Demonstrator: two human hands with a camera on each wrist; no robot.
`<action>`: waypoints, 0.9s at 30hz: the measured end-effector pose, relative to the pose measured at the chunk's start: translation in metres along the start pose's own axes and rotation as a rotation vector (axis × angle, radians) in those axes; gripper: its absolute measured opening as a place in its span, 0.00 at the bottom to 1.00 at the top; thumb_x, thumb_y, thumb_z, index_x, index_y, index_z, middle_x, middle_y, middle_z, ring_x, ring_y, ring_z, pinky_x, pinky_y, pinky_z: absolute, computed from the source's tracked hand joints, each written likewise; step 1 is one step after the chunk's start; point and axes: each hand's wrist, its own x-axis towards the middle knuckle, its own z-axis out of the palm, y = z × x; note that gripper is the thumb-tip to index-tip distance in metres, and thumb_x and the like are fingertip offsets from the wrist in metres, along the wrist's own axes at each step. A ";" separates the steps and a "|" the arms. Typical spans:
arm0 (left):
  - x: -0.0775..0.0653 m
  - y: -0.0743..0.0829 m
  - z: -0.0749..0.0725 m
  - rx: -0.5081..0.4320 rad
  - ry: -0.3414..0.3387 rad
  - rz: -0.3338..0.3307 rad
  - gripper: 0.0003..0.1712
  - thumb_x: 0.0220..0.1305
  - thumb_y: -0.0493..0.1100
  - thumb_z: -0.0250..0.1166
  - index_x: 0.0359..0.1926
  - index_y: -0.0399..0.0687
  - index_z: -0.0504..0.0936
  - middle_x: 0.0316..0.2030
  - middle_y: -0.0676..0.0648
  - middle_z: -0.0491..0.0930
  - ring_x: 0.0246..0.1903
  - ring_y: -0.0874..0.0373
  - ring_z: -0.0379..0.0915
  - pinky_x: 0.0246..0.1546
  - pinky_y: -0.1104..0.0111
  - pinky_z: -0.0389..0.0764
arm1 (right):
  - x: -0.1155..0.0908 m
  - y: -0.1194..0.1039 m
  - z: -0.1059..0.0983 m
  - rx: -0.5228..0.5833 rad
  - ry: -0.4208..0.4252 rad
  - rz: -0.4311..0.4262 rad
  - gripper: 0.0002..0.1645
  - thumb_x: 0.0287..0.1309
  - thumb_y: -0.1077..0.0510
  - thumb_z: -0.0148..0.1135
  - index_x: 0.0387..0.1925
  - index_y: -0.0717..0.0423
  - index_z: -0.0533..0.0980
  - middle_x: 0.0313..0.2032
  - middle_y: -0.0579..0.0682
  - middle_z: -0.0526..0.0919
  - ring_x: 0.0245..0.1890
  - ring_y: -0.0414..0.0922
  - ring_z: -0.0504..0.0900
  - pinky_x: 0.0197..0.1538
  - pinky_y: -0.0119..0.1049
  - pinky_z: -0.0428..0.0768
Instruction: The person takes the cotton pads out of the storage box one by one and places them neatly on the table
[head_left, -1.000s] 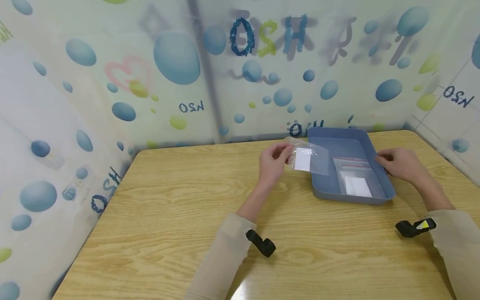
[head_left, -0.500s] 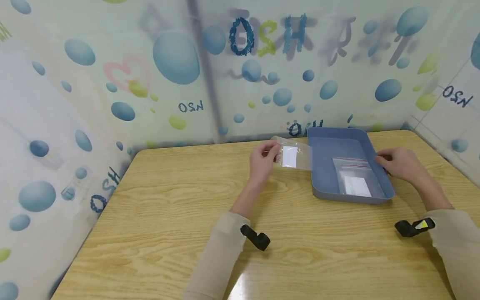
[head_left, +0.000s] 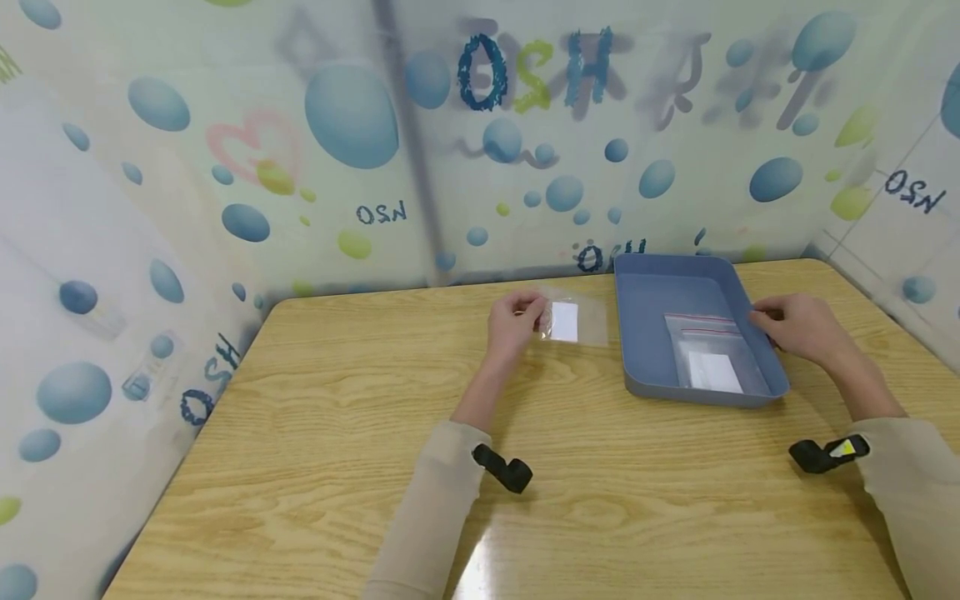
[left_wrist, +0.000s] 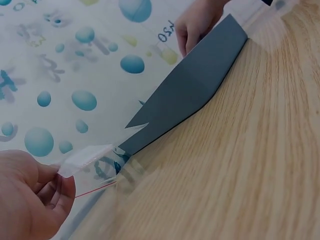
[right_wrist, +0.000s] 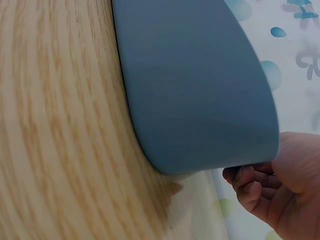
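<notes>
A clear zip-lock bag (head_left: 592, 323) with a white card (head_left: 564, 322) inside is pinched at its left end by my left hand (head_left: 514, 323), just left of the tray. In the left wrist view the bag (left_wrist: 90, 157) tilts above the table, its red seal line showing. My right hand (head_left: 798, 329) grips the right rim of a blue-grey tray (head_left: 645, 367); the right wrist view has thumb and curled fingers on either side of the tray wall (right_wrist: 205, 95). More zip-lock bags (head_left: 701, 333) lie overlapped in the tray's front right part, a white card (head_left: 715, 372) visible in them.
The wooden table (head_left: 337, 433) reaches back to a wall (head_left: 480, 150) printed with blue and green dots. Black wrist cameras sit on both sleeves, the left camera (head_left: 504, 469) and the right camera (head_left: 828, 455).
My left hand has carried the bag leftward out from over the tray and lowered it toward the table. The right hand and the tray have stayed in place.
</notes>
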 end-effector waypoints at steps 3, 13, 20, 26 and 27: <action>0.000 0.000 -0.001 0.021 -0.008 -0.025 0.07 0.70 0.32 0.64 0.42 0.28 0.83 0.28 0.48 0.76 0.26 0.60 0.73 0.29 0.73 0.79 | 0.000 0.000 0.000 -0.005 0.005 -0.002 0.24 0.72 0.58 0.53 0.52 0.82 0.74 0.19 0.46 0.79 0.20 0.45 0.75 0.29 0.39 0.72; 0.000 -0.006 -0.005 0.079 -0.046 -0.095 0.08 0.69 0.32 0.64 0.44 0.28 0.85 0.28 0.48 0.77 0.26 0.62 0.73 0.28 0.75 0.77 | 0.000 -0.001 0.000 -0.001 0.005 0.005 0.25 0.72 0.58 0.53 0.52 0.82 0.74 0.18 0.46 0.79 0.20 0.45 0.75 0.29 0.40 0.72; 0.000 -0.012 -0.004 0.210 -0.045 -0.016 0.07 0.69 0.32 0.64 0.40 0.30 0.85 0.25 0.48 0.78 0.21 0.63 0.72 0.22 0.77 0.72 | 0.000 0.000 0.000 -0.001 0.007 0.001 0.24 0.73 0.59 0.53 0.52 0.82 0.74 0.18 0.46 0.78 0.20 0.45 0.75 0.29 0.40 0.72; 0.002 -0.018 -0.003 0.335 -0.019 0.044 0.05 0.67 0.33 0.65 0.37 0.33 0.85 0.23 0.48 0.79 0.19 0.63 0.72 0.20 0.76 0.70 | 0.000 -0.002 0.000 0.007 0.001 0.008 0.25 0.73 0.58 0.52 0.53 0.83 0.73 0.18 0.47 0.79 0.20 0.46 0.75 0.29 0.39 0.72; 0.002 -0.019 -0.003 0.352 -0.014 0.045 0.05 0.67 0.33 0.65 0.37 0.33 0.86 0.23 0.47 0.80 0.20 0.62 0.73 0.21 0.76 0.70 | 0.000 -0.002 0.000 0.008 0.000 0.010 0.25 0.73 0.58 0.52 0.52 0.83 0.73 0.18 0.47 0.79 0.20 0.46 0.75 0.28 0.39 0.72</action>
